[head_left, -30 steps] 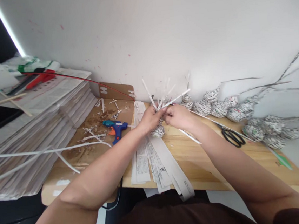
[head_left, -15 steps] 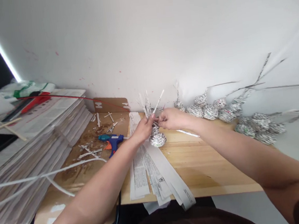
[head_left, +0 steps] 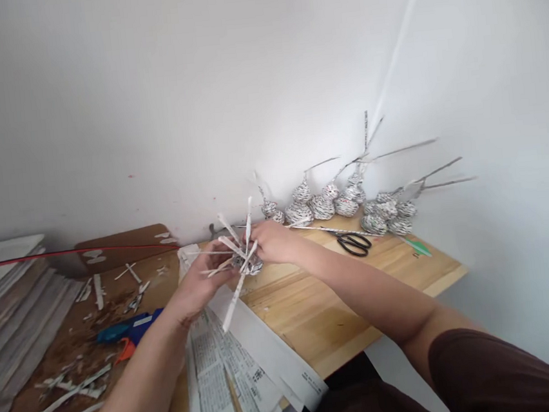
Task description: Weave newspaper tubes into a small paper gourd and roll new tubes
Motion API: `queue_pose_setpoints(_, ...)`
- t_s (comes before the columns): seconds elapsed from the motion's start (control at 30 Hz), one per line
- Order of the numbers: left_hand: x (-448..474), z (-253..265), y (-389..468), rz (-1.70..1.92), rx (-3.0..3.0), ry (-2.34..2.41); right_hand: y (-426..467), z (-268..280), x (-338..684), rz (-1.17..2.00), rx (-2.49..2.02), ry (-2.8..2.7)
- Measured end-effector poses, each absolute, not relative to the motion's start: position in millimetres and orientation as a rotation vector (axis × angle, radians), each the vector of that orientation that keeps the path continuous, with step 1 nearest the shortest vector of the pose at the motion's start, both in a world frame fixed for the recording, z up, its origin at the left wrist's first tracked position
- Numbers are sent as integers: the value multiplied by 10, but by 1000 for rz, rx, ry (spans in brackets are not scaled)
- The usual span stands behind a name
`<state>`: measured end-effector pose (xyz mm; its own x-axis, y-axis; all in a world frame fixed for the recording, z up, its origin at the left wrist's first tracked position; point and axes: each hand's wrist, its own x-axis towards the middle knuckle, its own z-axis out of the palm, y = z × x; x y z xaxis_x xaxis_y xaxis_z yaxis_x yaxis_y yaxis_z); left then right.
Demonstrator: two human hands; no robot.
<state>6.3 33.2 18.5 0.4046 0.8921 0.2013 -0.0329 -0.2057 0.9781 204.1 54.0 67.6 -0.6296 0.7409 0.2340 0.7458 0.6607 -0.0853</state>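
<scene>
Between my hands is a small woven newspaper gourd [head_left: 254,266], its loose paper rods [head_left: 235,300] fanning out toward me. My left hand [head_left: 206,274] wraps round its left side. The fingers of my right hand [head_left: 269,240] are closed at its upper right, on the rods; the fingertips are partly hidden. Several finished woven paper gourds [head_left: 298,213] stand along the wall, with long thin stems sticking up. Below my left hand lie flat newspaper strips [head_left: 269,355].
Black-handled scissors [head_left: 354,243] and a green piece [head_left: 419,248] lie on the right of the wooden table [head_left: 332,304]. A blue glue gun [head_left: 131,327] sits by my left forearm among paper scraps [head_left: 73,390]. A newspaper stack [head_left: 8,322] stands at left.
My view has swung to the right, bringing the scissors into sight. The gourd has been tipped so its rods spread toward me instead of pointing up; both hands stay on it.
</scene>
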Motion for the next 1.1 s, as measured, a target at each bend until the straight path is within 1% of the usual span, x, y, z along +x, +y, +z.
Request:
queue_pose_setpoints(0.1, 34, 120, 382, 991, 1533, 948, 509, 619, 2031, -153, -1201, -2580)
queue_pose_setpoints(0.17, 29, 84, 392, 1050, 1517, 1026, 489, 536, 2005, -208, -1178, -2532)
queue_pose_setpoints(0.27, 48, 93, 358, 1020, 1545, 995, 499, 379, 2008, -218, -1174, -2469)
queue_pose_setpoints(0.43, 95, 173, 296, 921, 1474, 897, 552, 262, 2132, -84, -1182, -2396)
queue_pose_setpoints(0.6, 80, 109, 354, 1034, 1256, 1088, 519, 287, 2121, -25, -1139, -2418)
queue_pose_setpoints(0.8, 80, 144, 317, 910, 1280, 1207, 467, 274, 2079, 118, -996, -2459)
queue_pose_setpoints(0.97, 122, 244, 236, 947, 1218, 1132, 447, 292, 2092, 126, -1090, -2377)
queue_pose_setpoints(1.1, 129, 210, 238, 963, 1298, 1079, 420, 314, 2101, 227, -1147, -2324)
